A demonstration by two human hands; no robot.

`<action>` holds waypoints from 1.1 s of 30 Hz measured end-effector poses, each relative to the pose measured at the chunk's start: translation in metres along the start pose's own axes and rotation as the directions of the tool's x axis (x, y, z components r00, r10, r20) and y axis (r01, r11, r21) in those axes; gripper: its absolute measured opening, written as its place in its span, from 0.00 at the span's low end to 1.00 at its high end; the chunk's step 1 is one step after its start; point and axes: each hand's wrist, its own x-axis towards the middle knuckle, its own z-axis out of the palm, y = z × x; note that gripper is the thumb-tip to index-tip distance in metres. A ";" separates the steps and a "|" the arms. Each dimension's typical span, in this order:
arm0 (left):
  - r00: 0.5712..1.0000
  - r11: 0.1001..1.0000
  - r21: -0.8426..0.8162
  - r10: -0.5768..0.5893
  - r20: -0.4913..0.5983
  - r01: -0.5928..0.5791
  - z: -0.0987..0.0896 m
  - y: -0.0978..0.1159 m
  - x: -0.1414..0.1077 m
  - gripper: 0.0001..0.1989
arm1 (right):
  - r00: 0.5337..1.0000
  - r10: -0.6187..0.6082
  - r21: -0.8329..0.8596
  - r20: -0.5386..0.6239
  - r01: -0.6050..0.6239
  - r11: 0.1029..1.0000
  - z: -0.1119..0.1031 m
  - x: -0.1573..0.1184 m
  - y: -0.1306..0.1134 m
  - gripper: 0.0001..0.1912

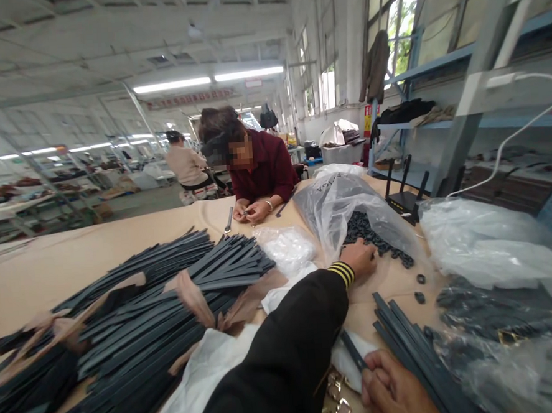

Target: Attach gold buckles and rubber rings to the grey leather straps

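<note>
Our left hand point(359, 259) reaches far across the table point(73, 256), fingers curled together on the small black pieces point(376, 241) spilling from the open clear plastic bag point(336, 206); whether it grips any, we cannot tell. Our right hand point(394, 389), near edge, pinches one dark strap point(355, 351), fingers clamped on it; the palm is cut off by the frame. Largest first: the stacked dark straps point(146, 314) fill the left, bundled with brown bands. Right, crumpled clear bags point(494, 249) hold dark parts, hard to make out. Metal buckles point(339, 405) lie just beside the right hand, partly hidden. Far side, a person in a dark red top point(262, 167) works with both hands.
</note>
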 end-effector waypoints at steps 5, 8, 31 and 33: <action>0.998 0.972 -0.226 -0.065 -0.009 0.061 -0.050 -0.005 -0.045 0.17 | 0.999 -0.047 -0.058 0.007 0.047 0.997 -0.007 -0.012 -0.018 0.12; 0.984 0.914 -0.404 -0.107 -0.139 0.042 -0.075 -0.014 -0.106 0.14 | 0.998 -0.069 -0.064 0.002 0.069 0.996 -0.009 -0.014 -0.023 0.11; 0.931 0.931 -0.062 -0.363 -0.040 0.360 -0.091 0.013 -0.302 0.07 | 0.992 -0.117 -0.276 0.051 0.126 0.953 0.041 -0.010 -0.042 0.02; 0.942 0.942 0.005 -0.335 0.007 0.335 -0.083 0.017 -0.303 0.06 | 0.990 -0.133 -0.279 0.048 0.141 0.950 0.046 -0.010 -0.036 0.02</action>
